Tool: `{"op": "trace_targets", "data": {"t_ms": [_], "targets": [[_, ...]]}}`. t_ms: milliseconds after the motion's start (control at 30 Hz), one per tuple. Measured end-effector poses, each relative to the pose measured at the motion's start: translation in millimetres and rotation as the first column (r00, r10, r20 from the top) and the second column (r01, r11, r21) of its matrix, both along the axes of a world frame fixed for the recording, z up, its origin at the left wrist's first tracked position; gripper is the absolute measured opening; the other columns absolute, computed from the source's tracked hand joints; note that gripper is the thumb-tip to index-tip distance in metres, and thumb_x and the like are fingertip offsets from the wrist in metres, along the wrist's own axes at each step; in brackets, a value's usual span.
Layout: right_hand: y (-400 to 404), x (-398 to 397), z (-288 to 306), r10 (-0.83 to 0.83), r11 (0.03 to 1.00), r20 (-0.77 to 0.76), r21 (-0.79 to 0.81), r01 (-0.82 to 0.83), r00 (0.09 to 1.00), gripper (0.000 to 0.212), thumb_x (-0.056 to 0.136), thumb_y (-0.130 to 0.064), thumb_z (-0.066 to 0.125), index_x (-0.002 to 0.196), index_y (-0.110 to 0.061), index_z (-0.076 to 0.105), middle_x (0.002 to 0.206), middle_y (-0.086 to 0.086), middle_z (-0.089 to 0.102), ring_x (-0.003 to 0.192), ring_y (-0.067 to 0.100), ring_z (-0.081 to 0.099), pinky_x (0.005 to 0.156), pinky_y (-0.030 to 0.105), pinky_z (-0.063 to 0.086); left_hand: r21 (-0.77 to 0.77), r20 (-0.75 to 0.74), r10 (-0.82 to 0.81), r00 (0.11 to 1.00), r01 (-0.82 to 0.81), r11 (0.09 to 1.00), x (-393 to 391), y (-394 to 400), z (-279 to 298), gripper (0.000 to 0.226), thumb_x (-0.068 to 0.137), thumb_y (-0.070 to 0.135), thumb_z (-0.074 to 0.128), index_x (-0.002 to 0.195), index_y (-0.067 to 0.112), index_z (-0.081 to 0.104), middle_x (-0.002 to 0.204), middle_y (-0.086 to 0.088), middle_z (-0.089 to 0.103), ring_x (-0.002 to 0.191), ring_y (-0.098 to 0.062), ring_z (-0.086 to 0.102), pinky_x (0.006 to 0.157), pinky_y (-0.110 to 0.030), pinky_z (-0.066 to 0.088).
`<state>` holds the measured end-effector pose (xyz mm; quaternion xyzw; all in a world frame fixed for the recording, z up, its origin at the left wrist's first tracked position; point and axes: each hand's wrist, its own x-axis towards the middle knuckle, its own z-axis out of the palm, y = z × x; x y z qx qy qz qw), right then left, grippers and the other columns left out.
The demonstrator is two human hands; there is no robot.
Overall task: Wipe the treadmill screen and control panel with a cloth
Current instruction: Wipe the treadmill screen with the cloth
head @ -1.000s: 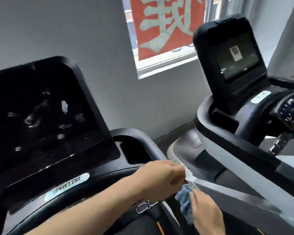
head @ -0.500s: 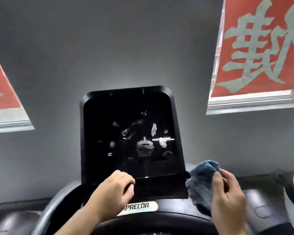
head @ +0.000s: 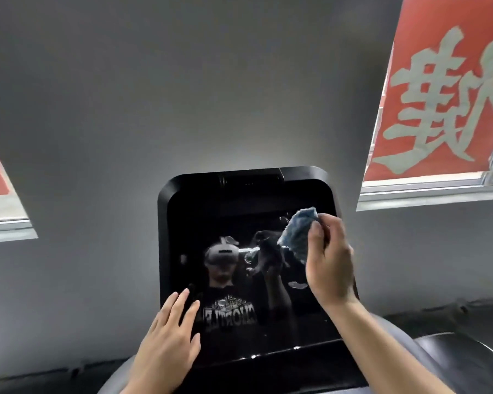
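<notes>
The treadmill screen (head: 239,211) is a dark glossy panel in a black frame, standing upright in the middle of the head view, with pale smudges on the glass. My right hand (head: 329,263) holds a crumpled blue cloth (head: 296,234) against the screen's upper right area. My left hand (head: 168,345) lies flat with fingers spread on the screen's lower left edge. The control panel below the screen is mostly hidden by my arms.
A grey wall (head: 182,95) rises behind the screen. A window with a red banner (head: 439,95) is at the upper right, another window (head: 0,200) at the left. A dark rounded part of a neighbouring machine (head: 453,359) sits at the lower right.
My view has turned from the gap between two treadmills to face this screen. My right hand lifted the cloth up onto the glass. My left hand opened flat on the lower left edge.
</notes>
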<state>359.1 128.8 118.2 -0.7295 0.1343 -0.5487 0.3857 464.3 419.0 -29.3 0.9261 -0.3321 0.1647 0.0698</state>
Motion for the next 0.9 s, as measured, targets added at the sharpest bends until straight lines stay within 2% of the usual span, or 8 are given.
{"op": "trace_targets", "data": {"t_ms": [133, 300, 400, 500, 567, 667, 767, 900], "targets": [[16.3, 52.9, -30.4, 0.123, 0.958, -0.134, 0.273, -0.083, 0.983, 0.014, 0.110, -0.025, 0.050, 0.102, -0.031, 0.059, 0.091, -0.013, 0.070, 0.089, -0.001, 0.066, 0.074, 0.013, 0.048, 0.005, -0.046, -0.003, 0.999, 0.003, 1.000, 11.1, -3.5, -7.4, 0.072, 0.070, 0.036, 0.091, 0.134, 0.011, 0.069, 0.152, -0.012, 0.053, 0.142, -0.029, 0.049, 0.103, -0.040, 0.053], [8.5, 55.4, -24.1, 0.088, 0.884, 0.008, 0.460, -0.082, 0.996, 0.014, 0.110, -0.023, 0.052, 0.103, -0.026, 0.063, 0.090, -0.009, 0.070, 0.083, -0.008, 0.065, 0.069, 0.009, 0.049, 0.017, 0.000, -0.015, 1.000, 0.015, 1.000, 25.2, -6.3, -9.5, 0.065, 0.085, 0.046, 0.051, 0.138, 0.011, 0.066, 0.152, -0.009, 0.053, 0.144, -0.027, 0.048, 0.103, -0.040, 0.054], [-5.3, 57.4, -21.8, 0.057, 0.934, 0.075, 0.347, -0.080, 0.996, 0.012, 0.108, -0.018, 0.054, 0.104, -0.024, 0.063, 0.087, -0.012, 0.068, 0.082, -0.006, 0.066, 0.068, 0.008, 0.047, 0.043, 0.016, -0.008, 1.000, 0.007, 0.999, 28.7, -8.6, -10.3, 0.067, 0.088, 0.047, 0.044, 0.139, 0.008, 0.065, 0.153, -0.010, 0.052, 0.144, -0.027, 0.049, 0.109, -0.035, 0.048], [-7.9, 78.7, -43.7, 0.178, 0.983, -0.105, 0.056, -0.173, 0.978, 0.017, 0.108, -0.021, 0.055, 0.102, -0.035, 0.062, 0.090, -0.018, 0.069, 0.085, 0.001, 0.067, 0.076, 0.013, 0.050, 0.025, 0.031, 0.023, 0.999, -0.024, 0.999, 28.7, -12.3, -12.8, 0.065, 0.087, 0.043, 0.045, 0.136, 0.005, 0.067, 0.152, -0.012, 0.053, 0.141, -0.029, 0.052, 0.112, -0.039, 0.033], [-1.2, 92.3, -76.2, 0.241, 0.912, -0.375, -0.228, -0.341, 0.895, 0.021, 0.111, -0.029, 0.048, 0.113, -0.031, 0.069, 0.117, -0.015, 0.073, 0.115, 0.004, 0.065, 0.104, 0.026, 0.049, 0.001, 0.035, 0.037, 0.999, -0.037, 0.999, 27.6, -13.8, -15.3, 0.064, 0.086, 0.041, 0.046, 0.134, 0.005, 0.068, 0.151, -0.012, 0.054, 0.141, -0.030, 0.051, 0.113, -0.035, 0.031], [3.1, 106.1, -124.2, -0.020, 0.750, -0.541, -0.564, -0.345, 0.841, 0.047, 0.112, -0.042, 0.036, 0.148, -0.021, 0.057, 0.160, -0.003, 0.050, 0.155, 0.015, 0.034, 0.127, 0.043, 0.030, -0.044, 0.066, 0.018, 0.998, -0.015, 0.999, 30.7, -13.8, -18.1, 0.062, 0.083, 0.037, 0.049, 0.133, 0.005, 0.069, 0.150, -0.013, 0.055, 0.140, -0.028, 0.048, 0.122, -0.024, 0.019], [-19.5, 108.7, -133.2, -0.129, 0.689, -0.535, -0.654, -0.313, 0.835, 0.055, 0.110, -0.044, 0.037, 0.161, -0.024, 0.040, 0.170, -0.004, 0.031, 0.161, 0.014, 0.018, 0.129, 0.044, 0.024, -0.062, 0.112, -0.010, 0.994, 0.017, 0.998, 37.9, -13.6, -21.7, 0.061, 0.080, 0.034, 0.052, 0.129, 0.002, 0.071, 0.148, -0.016, 0.057, 0.136, -0.030, 0.049, 0.121, -0.024, 0.020], [-81.4, 108.4, -125.7, -0.296, 0.806, -0.525, -0.586, -0.087, 0.798, 0.068, 0.105, -0.047, 0.036, 0.166, -0.019, 0.023, 0.174, -0.001, 0.018, 0.162, 0.017, 0.011, 0.129, 0.045, 0.014, -0.081, 0.160, -0.020, 0.987, 0.034, 0.996, 42.3, -17.1, -27.3, 0.059, 0.079, 0.033, 0.053, 0.124, 0.001, 0.074, 0.144, -0.018, 0.060, 0.133, -0.031, 0.051, 0.121, -0.026, 0.022]]}}
